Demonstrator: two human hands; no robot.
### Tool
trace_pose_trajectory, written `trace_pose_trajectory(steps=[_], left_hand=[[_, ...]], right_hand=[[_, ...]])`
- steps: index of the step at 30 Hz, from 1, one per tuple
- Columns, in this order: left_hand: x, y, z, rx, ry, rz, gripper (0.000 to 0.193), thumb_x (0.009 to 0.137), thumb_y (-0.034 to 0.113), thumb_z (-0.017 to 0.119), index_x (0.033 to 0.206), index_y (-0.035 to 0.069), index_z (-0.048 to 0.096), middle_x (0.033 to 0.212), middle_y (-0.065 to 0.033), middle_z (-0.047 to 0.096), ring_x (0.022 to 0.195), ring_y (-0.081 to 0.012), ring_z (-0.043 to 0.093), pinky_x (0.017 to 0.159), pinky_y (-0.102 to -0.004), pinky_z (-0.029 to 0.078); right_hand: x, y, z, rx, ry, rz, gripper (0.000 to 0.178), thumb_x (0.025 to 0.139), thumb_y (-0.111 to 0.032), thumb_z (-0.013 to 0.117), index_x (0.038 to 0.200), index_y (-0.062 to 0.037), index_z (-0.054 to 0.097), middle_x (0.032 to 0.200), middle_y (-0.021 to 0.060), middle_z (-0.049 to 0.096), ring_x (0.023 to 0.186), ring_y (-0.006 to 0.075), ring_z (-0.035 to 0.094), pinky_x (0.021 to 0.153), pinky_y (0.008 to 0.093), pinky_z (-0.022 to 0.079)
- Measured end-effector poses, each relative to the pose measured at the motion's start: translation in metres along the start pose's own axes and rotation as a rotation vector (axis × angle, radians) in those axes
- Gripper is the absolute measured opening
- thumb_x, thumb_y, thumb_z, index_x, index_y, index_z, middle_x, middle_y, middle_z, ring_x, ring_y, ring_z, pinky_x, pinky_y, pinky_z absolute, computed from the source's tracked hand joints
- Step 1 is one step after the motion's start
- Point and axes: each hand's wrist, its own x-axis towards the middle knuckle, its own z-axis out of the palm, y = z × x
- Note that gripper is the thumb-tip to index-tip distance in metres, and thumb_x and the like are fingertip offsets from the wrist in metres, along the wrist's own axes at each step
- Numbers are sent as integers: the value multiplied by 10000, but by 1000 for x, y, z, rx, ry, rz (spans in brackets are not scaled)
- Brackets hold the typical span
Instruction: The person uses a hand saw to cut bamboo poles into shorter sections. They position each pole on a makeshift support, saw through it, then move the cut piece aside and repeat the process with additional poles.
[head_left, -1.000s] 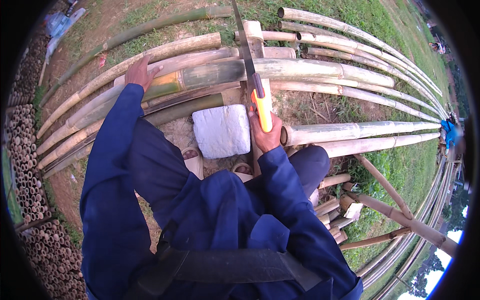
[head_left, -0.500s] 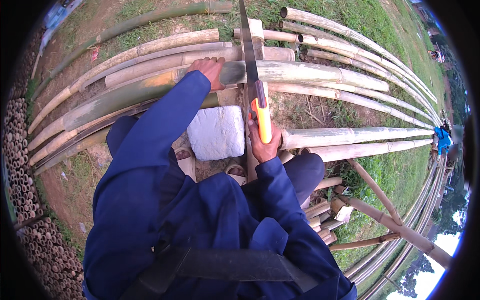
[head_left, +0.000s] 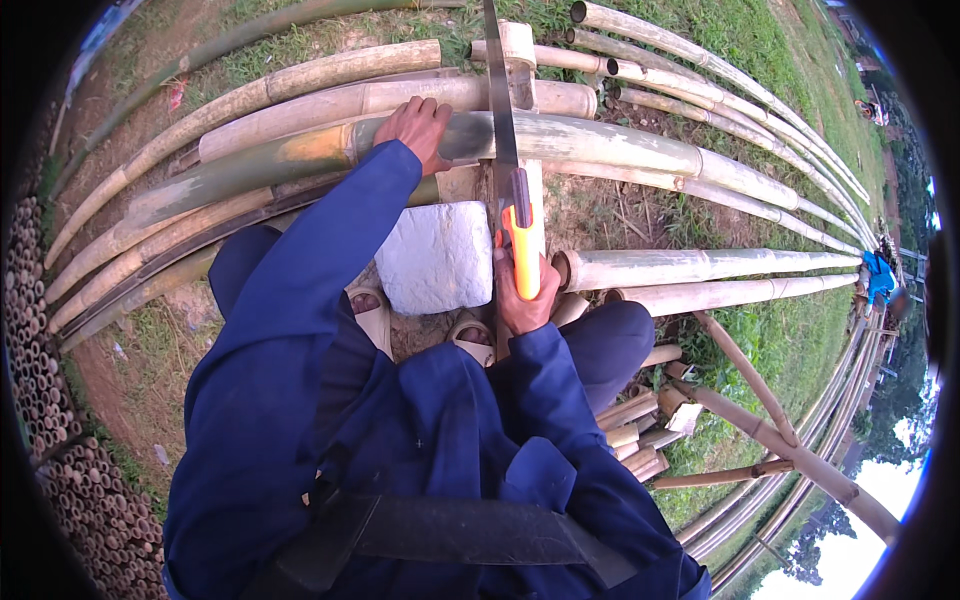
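Note:
My left hand [head_left: 415, 132] is wrapped over a thick green-and-tan bamboo pole [head_left: 600, 140], just left of a handsaw. In my right hand [head_left: 530, 297] is the handsaw's orange-and-yellow handle [head_left: 522, 255]. Its long dark blade [head_left: 502, 110] points away from me and lies across the pole. Whether the teeth have cut into the bamboo, I cannot tell. Beneath the pole, an upright bamboo piece [head_left: 517, 45] shows at the far side. A whitish block [head_left: 435, 258] sits on the ground between my feet and the pole.
More bamboo poles [head_left: 330, 75] lie to the left, and long poles [head_left: 720, 265] stretch off to the right. Short cut pieces [head_left: 635, 430] are heaped beside my right knee. Stacked bamboo ends [head_left: 100, 510] fill the lower left. A person in blue [head_left: 880, 280] is far off at right.
My right hand has drawn the handsaw a little toward me. My left hand stays on the pole. The whole view has shifted slightly.

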Motion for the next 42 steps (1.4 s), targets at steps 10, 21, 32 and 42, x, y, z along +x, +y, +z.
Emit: trace_pose_trajectory(steps=[10, 21, 32, 42], left_hand=[[11, -2, -7, 10, -120, -18, 718, 662, 435, 869, 1216, 41, 642, 1168, -140, 671, 1167, -305, 590, 1064, -429, 440], [19, -12, -3, 34, -161, 22, 686, 675, 533, 840, 1111, 33, 665, 1099, -158, 721, 1152, -298, 646, 1081, -424, 417], [25, -11, -17, -43, -207, -58, 655, 675, 484, 819, 1091, -3, 681, 993, -197, 745, 961, -378, 709, 1049, -462, 481], [25, -19, -17, -21, -255, -31, 667, 669, 483, 832, 1083, -18, 682, 991, -230, 743, 983, -372, 707, 969, -439, 538]], right_hand=[[5, -17, -11, -41, -33, 130, 211, 937, -93, 736, 1084, 56, 707, 847, 85, 708, 769, 110, 623, 720, 292, 519], [-18, -42, -19, -55, -32, 156, 156, 954, -92, 715, 993, 57, 690, 722, 47, 637, 654, 88, 559, 606, 292, 476], [-85, -54, -49, -178, -86, 121, 226, 945, -73, 718, 1137, 45, 714, 773, 77, 705, 696, 91, 645, 636, 275, 520], [-88, -56, -48, -152, -114, 212, 301, 948, -26, 700, 1236, 56, 682, 903, 105, 755, 837, 143, 723, 756, 279, 558]])
